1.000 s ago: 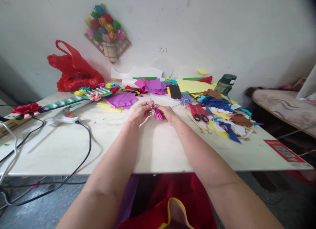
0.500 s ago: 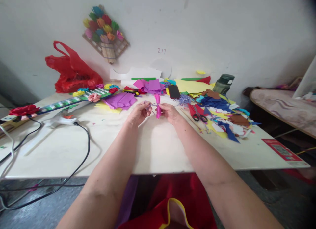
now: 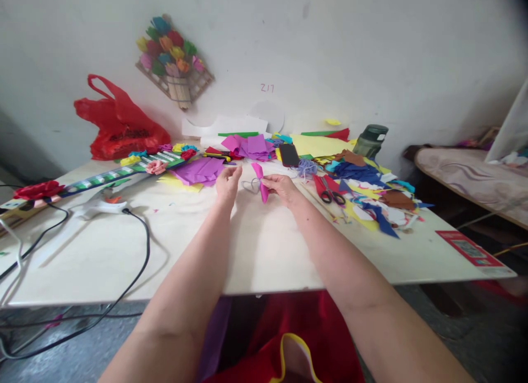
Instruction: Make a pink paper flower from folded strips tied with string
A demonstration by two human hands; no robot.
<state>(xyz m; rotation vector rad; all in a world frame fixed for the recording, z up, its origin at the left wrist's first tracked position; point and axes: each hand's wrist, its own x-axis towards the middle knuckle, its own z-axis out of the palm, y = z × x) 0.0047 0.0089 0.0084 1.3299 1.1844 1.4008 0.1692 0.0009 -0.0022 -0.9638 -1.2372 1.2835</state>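
My right hand (image 3: pixel 279 187) pinches a bright pink strip of paper (image 3: pixel 259 180) at its middle, where it is gathered narrow like a bow. A thin pale purple thread (image 3: pixel 249 186) loops out from that gathered middle toward the left. My left hand (image 3: pixel 228 186) is a short way left of the thread, its thumb raised and apart from the fingers; I see nothing in it. Both hands are above the white table (image 3: pixel 264 245).
Purple paper sheets (image 3: pixel 202 171) lie left of my hands. To the right are a phone (image 3: pixel 289 155), a tangle of purple yarn (image 3: pixel 308 167), scissors (image 3: pixel 332 195) and colourful scraps (image 3: pixel 358 174). A glue gun (image 3: pixel 101 206) with a black cord and a red bag (image 3: pixel 124 130) are at left.
My left hand has let go of the thread and drawn back left. The thread now hangs in a loose loop, and the pink paper has tilted in my right hand.
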